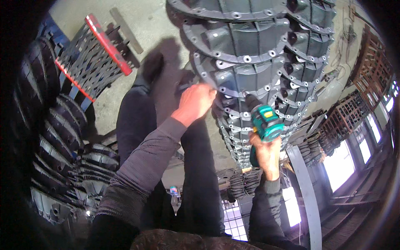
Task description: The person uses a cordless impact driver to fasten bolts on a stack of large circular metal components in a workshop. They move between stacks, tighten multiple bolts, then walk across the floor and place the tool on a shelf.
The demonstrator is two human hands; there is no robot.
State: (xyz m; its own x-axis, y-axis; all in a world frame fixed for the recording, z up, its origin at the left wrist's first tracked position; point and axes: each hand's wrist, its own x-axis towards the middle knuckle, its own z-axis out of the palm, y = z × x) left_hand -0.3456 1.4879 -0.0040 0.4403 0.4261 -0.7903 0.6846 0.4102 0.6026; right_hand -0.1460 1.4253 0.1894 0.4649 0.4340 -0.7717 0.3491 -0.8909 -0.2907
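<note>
Gripping a teal and black cordless drill, the right hand is closed around its handle, with the dark nose of the tool set against a rim in the middle of a tall stack of grey metal housings. The left hand rests closed on the edge of the same stack, just left of the drill, fingers curled over a rim; whether it pinches anything small cannot be told. One drill is in view. At least seven housings show in the stack, overlapping like scales, each a dull grey casting with a ribbed, ridged body and a flat flange dotted with round bolt holes. Both forearms wear ribbed grey knit sleeves, and two legs in dark trousers stretch out over the concrete floor.

Outward to the left, a second heap of similar grey castings curves along the edge of the view. Above it lies one red-framed rack with black slats, and beside it a flat grey strip. To the right stand rusty brown wire crates, stacked, near bright windows. Below the stack lie a coil of dark ribbed parts and one long grey metal bar.
</note>
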